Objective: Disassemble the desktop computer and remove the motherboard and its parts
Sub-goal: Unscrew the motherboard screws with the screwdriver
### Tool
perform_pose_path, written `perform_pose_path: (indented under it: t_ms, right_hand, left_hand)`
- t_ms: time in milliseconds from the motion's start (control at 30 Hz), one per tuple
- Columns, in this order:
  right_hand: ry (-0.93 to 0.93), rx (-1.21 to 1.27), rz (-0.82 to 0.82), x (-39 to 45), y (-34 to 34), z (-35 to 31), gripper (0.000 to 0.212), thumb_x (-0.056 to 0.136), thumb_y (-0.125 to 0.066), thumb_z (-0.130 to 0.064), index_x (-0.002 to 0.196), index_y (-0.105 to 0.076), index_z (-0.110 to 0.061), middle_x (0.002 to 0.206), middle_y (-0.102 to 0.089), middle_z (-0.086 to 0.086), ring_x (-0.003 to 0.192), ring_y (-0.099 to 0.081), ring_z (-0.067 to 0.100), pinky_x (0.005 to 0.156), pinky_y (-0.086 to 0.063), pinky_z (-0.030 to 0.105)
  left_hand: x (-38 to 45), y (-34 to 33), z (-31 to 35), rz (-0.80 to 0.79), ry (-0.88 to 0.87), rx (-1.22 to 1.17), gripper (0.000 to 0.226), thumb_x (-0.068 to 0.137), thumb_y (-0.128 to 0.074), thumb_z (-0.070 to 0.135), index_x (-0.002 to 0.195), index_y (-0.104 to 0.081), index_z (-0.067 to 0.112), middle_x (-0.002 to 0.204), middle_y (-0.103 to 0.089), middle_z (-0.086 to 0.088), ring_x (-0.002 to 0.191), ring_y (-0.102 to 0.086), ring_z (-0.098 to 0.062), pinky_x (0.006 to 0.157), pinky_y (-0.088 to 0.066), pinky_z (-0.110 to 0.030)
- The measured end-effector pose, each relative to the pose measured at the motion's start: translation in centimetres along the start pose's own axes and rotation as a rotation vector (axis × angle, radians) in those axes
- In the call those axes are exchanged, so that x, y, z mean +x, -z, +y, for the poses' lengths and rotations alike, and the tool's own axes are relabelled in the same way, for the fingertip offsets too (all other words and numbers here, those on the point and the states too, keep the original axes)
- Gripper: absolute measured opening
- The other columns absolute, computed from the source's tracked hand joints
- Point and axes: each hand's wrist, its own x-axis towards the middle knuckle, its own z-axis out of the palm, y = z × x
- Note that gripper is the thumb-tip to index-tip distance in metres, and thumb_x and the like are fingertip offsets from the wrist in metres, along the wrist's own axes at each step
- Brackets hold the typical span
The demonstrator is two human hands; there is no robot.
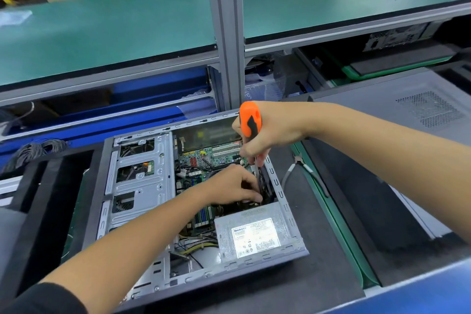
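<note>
An open desktop case [163,285] lies on its side on the black mat. Inside it I see the green motherboard [196,160], a silver drive cage [142,183] at the left and a grey power supply [252,234] at the near right. My right hand [270,130] grips an orange and black screwdriver [250,121], held upright with its shaft pointing down into the case by the right wall. My left hand [234,186] reaches into the case, its curled fingers holding a dark part next to the screwdriver's tip. The tip itself is hidden.
Grey-handled pliers [300,163] lie on the mat right of the case. A grey case side panel [407,109] rests at the far right. A bundle of black cables [35,150] sits at the left. Green shelves and a metal post [224,33] stand behind.
</note>
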Motion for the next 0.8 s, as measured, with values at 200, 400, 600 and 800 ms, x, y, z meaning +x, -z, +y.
perform_pose_path:
  t_ms: [200, 400, 600, 800]
  right_hand:
    - [0.01, -0.007, -0.116, 0.0, 0.4, -0.7, 0.013, 0.086, -0.07, 0.001, 0.079, -0.062, 0.008, 0.085, -0.073, 0.02, 0.073, -0.074, 0.025, 0.065, -0.058, 0.028]
    - [-0.011, 0.001, -0.128, -0.7, 0.3, -1.1, 0.008, 0.084, -0.072, 0.001, 0.079, -0.066, 0.002, 0.092, -0.07, 0.026, 0.075, -0.072, 0.034, 0.067, -0.059, 0.029]
    - [-0.105, -0.007, 0.08, -2.6, 1.0, -3.1, 0.034, 0.085, -0.073, -0.034, 0.098, -0.067, -0.003, 0.087, -0.07, 0.017, 0.068, -0.073, 0.027, 0.059, -0.059, 0.031]
    - [-0.317, -0.549, 0.151, -2.8, 1.1, -6.4, 0.044, 0.092, -0.055, -0.045, 0.071, -0.06, -0.007, 0.054, -0.068, 0.009, 0.049, -0.069, 0.023, 0.048, -0.049, 0.024]
  left_hand:
    - [-0.8, 0.5, 1.0, 0.069, -0.021, -0.05, 0.016, 0.086, -0.07, 0.014, 0.101, -0.073, 0.008, 0.083, -0.065, 0.027, 0.084, -0.057, 0.011, 0.077, -0.039, -0.003]
    - [-0.6, -1.1, 1.5, 0.199, -0.003, -0.047, 0.004, 0.083, -0.071, 0.004, 0.083, -0.075, 0.005, 0.067, -0.063, 0.026, 0.069, -0.058, 0.013, 0.066, -0.039, -0.002]
    - [-0.5, -1.8, 2.0, 0.257, -0.013, -0.003, 0.009, 0.082, -0.07, -0.001, 0.075, -0.074, 0.004, 0.066, -0.064, 0.02, 0.065, -0.06, 0.011, 0.066, -0.049, -0.012]
    - [-0.6, -2.0, 2.4, 0.273, 0.014, -0.003, 0.014, 0.083, -0.068, -0.001, 0.073, -0.073, 0.007, 0.069, -0.066, 0.009, 0.064, -0.061, 0.006, 0.07, -0.054, -0.023]
